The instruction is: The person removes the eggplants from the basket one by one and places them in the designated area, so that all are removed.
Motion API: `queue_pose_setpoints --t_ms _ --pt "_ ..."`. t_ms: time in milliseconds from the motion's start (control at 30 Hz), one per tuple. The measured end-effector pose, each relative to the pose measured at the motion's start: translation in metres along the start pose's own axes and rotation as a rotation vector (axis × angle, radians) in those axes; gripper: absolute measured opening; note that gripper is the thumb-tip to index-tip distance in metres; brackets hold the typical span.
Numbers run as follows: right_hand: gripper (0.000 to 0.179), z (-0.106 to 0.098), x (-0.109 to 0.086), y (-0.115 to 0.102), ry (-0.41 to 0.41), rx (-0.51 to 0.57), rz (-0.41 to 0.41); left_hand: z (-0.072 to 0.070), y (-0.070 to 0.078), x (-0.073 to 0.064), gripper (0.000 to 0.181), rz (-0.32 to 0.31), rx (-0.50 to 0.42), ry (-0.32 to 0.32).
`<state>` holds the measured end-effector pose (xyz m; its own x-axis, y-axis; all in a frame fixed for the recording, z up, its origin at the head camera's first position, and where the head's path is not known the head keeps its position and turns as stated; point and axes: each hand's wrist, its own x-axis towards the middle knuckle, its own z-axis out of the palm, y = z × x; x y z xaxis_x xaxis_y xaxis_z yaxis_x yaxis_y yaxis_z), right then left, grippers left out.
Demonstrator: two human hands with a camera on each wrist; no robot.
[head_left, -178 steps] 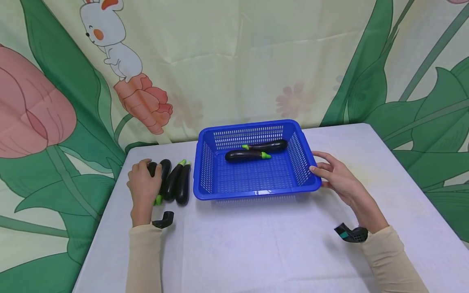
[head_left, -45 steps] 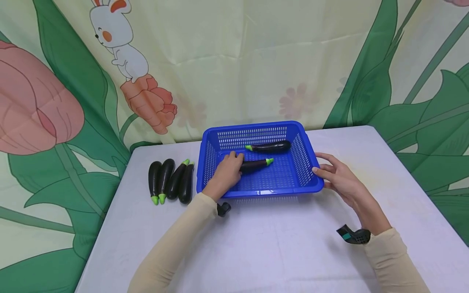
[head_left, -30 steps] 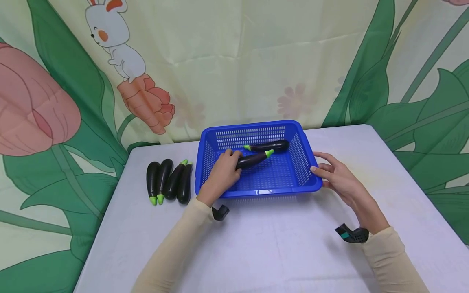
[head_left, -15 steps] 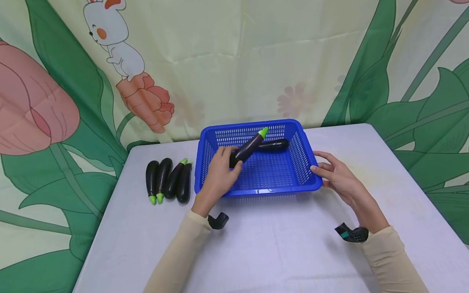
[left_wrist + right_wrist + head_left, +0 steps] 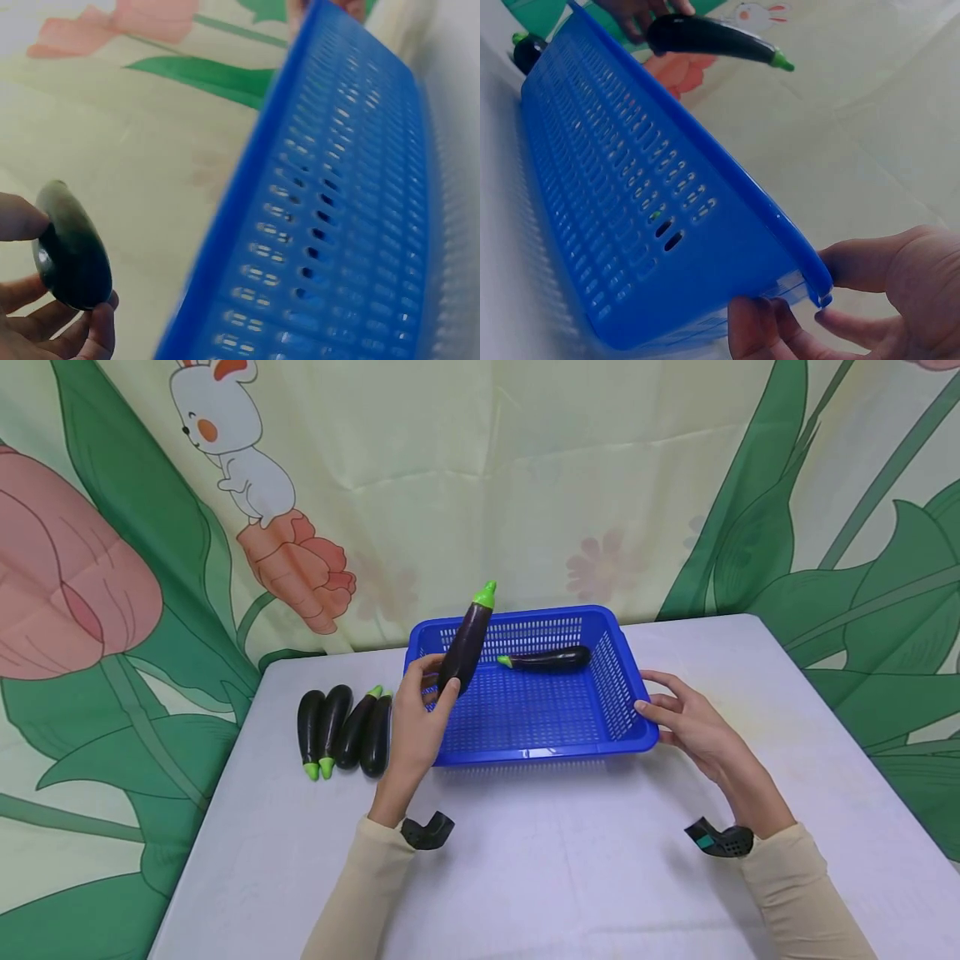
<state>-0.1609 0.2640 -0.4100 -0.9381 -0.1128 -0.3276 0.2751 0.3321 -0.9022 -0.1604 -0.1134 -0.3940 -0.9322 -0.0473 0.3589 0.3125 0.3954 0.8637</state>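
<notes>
My left hand [image 5: 417, 718] holds an eggplant [image 5: 467, 643] by its rounded lower end, between thumb and fingers. Its green stem end points up, and it is raised over the left part of a blue plastic basket [image 5: 540, 754]. In the left wrist view the same eggplant [image 5: 73, 251] is seen nearly end-on, apart from the basket wall. A second eggplant [image 5: 551, 659] lies inside the basket near its back wall. At the basket's right end my right hand [image 5: 693, 727] grips the rim, thumb on top and fingers below, as the right wrist view shows.
Several eggplants [image 5: 333, 722] lie side by side on the white tablecloth [image 5: 510, 860], left of the basket. The rightmost is partly hidden by my left hand. Behind the table hangs a printed curtain [image 5: 420, 443] with a rabbit and plants.
My left hand was over the eggplant row, then took one of two eggplants in the basket. It has lifted it up and leftward, tilting the stem upward. My right hand stays on the rim.
</notes>
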Motion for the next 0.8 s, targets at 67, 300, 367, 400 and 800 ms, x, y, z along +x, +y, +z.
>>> queue_pose_setpoints --t_ms 67,300,367,400,800 --pt "0.082 0.0 0.0 0.0 0.0 -0.002 0.002 -0.006 0.0 -0.003 0.042 -0.025 -0.039 0.019" --pt "0.082 0.001 0.0 -0.001 -0.003 0.001 0.007 -0.028 -0.004 -0.008 0.043 -0.088 -0.14 0.083" --pt "0.081 0.001 -0.001 -0.001 -0.004 0.006 0.005 -0.035 -0.007 -0.009 0.042 -0.102 -0.161 0.116" --pt "0.081 0.001 0.0 -0.001 -0.004 0.008 0.004 -0.038 -0.009 -0.009 0.041 -0.11 -0.172 0.136" --pt "0.08 0.002 -0.002 -0.002 -0.001 0.004 0.0 -0.072 -0.025 -0.013 0.042 -0.269 -0.254 0.312"
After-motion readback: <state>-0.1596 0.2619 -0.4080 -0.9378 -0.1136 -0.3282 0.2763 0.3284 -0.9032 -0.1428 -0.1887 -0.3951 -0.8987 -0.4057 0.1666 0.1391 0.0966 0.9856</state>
